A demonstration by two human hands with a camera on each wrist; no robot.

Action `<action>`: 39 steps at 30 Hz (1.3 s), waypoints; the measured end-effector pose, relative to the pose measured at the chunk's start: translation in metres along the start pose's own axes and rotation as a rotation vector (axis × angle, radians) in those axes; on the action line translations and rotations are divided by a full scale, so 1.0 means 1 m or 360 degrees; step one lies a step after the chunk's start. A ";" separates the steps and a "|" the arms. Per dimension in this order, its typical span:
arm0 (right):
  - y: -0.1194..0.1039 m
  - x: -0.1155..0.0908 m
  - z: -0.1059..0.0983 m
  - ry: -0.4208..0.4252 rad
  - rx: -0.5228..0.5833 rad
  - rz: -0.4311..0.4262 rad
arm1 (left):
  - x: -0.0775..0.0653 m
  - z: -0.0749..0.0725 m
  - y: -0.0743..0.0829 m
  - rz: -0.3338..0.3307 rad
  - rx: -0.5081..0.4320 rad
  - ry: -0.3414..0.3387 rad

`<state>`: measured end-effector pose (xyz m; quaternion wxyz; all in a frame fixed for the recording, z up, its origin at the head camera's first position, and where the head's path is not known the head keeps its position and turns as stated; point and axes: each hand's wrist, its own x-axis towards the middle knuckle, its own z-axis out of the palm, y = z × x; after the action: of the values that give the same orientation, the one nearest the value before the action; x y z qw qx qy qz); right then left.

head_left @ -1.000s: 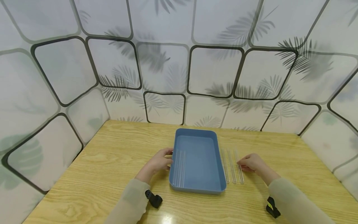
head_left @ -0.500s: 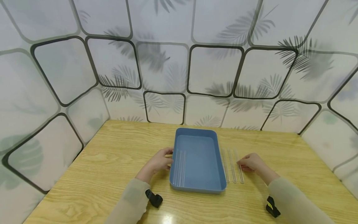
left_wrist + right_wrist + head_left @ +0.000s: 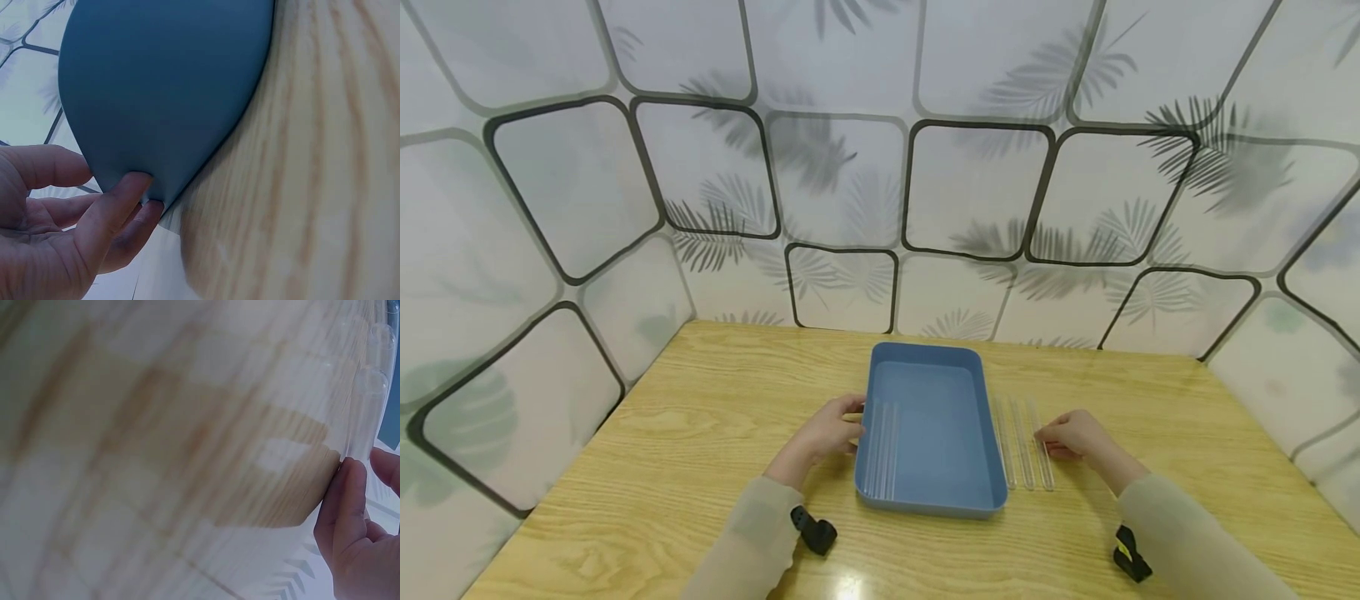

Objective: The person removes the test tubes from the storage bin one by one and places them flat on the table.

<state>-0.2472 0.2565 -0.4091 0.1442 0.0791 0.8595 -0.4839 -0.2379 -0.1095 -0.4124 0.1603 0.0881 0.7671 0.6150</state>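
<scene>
A blue rectangular tray (image 3: pixel 940 433) lies on the wooden table, with several clear tubes (image 3: pixel 881 454) side by side along its left inside wall. My left hand (image 3: pixel 832 430) is at the tray's left side; in the left wrist view its fingertips (image 3: pixel 140 181) touch the outer wall near a corner. Right of the tray lie three clear test tubes with rounded ends, roughly parallel. My right hand (image 3: pixel 1073 435) pinches the rightmost test tube (image 3: pixel 365 412) between thumb and fingers, partway along its length. The other two tubes (image 3: pixel 1022 454) lie between it and the tray.
The light wooden table (image 3: pixel 715 433) runs back to a patterned fabric wall (image 3: pixel 842 192), which also rises at both sides. The tray's far end is close to that back wall. Each wrist wears a black strapped camera (image 3: pixel 814 533).
</scene>
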 end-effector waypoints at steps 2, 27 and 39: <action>0.007 0.007 -0.003 -0.0056 0.0030 -0.0031 | 0.000 0.000 0.000 0.0000 0.0003 0.0000; -0.006 -0.007 0.001 0.0036 -0.0022 0.0013 | 0.000 0.000 0.000 0.0004 0.0007 0.0003; -0.006 -0.009 -0.003 0.0011 0.0068 -0.0024 | 0.000 0.001 0.000 0.0021 -0.0003 -0.0001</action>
<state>-0.2414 0.2562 -0.3995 0.1361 0.0772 0.8500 -0.5030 -0.2373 -0.1089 -0.4123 0.1567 0.0932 0.7659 0.6166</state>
